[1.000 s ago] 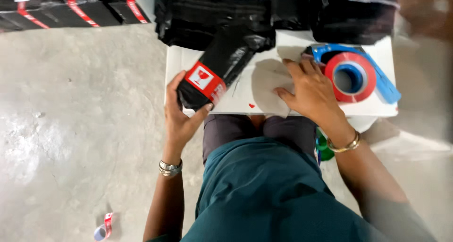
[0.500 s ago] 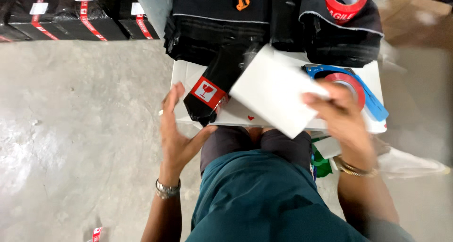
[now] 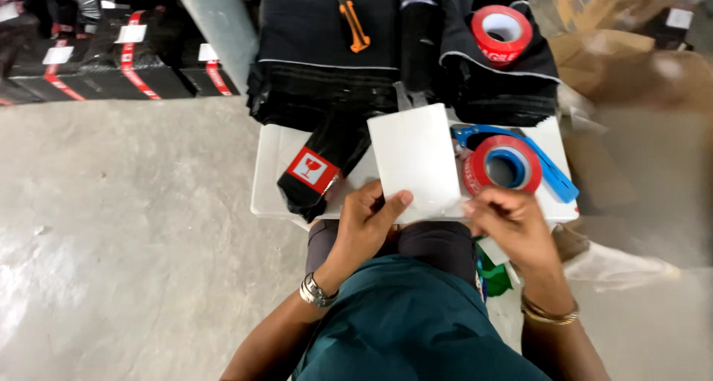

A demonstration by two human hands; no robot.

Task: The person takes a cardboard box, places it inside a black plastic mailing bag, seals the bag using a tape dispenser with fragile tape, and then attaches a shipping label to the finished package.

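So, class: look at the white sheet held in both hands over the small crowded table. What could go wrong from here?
1. The white sheet is pinched only at its lower edge by the left hand and right hand, so it may flop or crease.
2. The black package overhangs the edge of the white table, so a nudge might tip it off.
3. The tape dispenser sits close beside the sheet, which could snag.

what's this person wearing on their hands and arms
Both hands are bare, no gloves. The left hand has a silver metal wristwatch at the wrist. The right hand has a thin gold-coloured bangle. No sleeves reach the forearms. A dark teal top covers the body below.
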